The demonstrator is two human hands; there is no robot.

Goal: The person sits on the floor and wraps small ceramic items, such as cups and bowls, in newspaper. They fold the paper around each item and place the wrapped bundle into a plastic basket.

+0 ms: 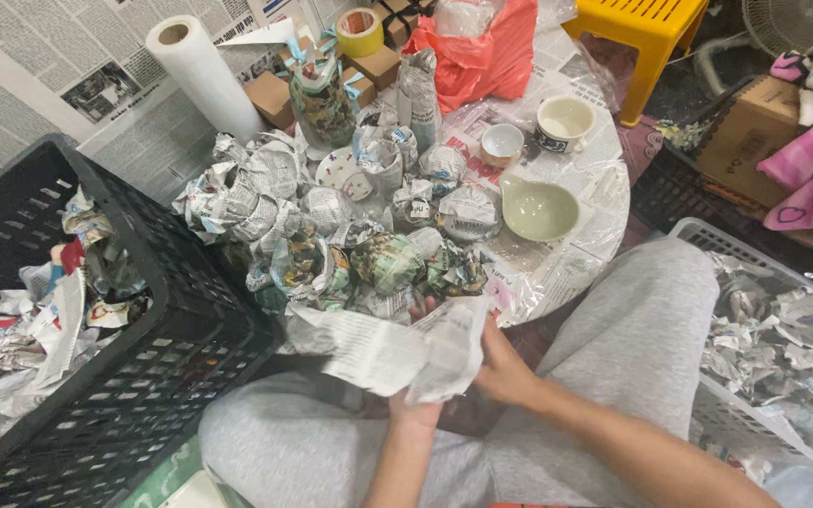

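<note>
- The newspaper sheet (pixel 397 348) sits in my lap, just below the table's (pixel 604 202) near edge — both hands are on it.
- It looks light, limp and crumpled already; it should fold wherever I press and tear if I tug hard. Whether anything is wrapped inside, I cannot tell.
- Best hold, I judge, is at the edges or cupped underneath — not a pinch in the thin middle.
- My left hand (pixel 413 406) comes up from below, fingers hidden behind the sheet, closed on its lower fold.
- My right hand (pixel 501 367) grips the sheet's right edge, fingers curled in against the paper, wrist bent inward.
- Both forearms angle in from low right, over my knees.
- Wrapped bundles (pixel 378 254) crowd the table just beyond the sheet; a pale bowl (pixel 538 209) and two cups (pixel 565 120) stand bare to the right.
- A black crate (pixel 171 320) is at my left, a white basket (pixel 708 235) at my right, both holding paper scraps.
</note>
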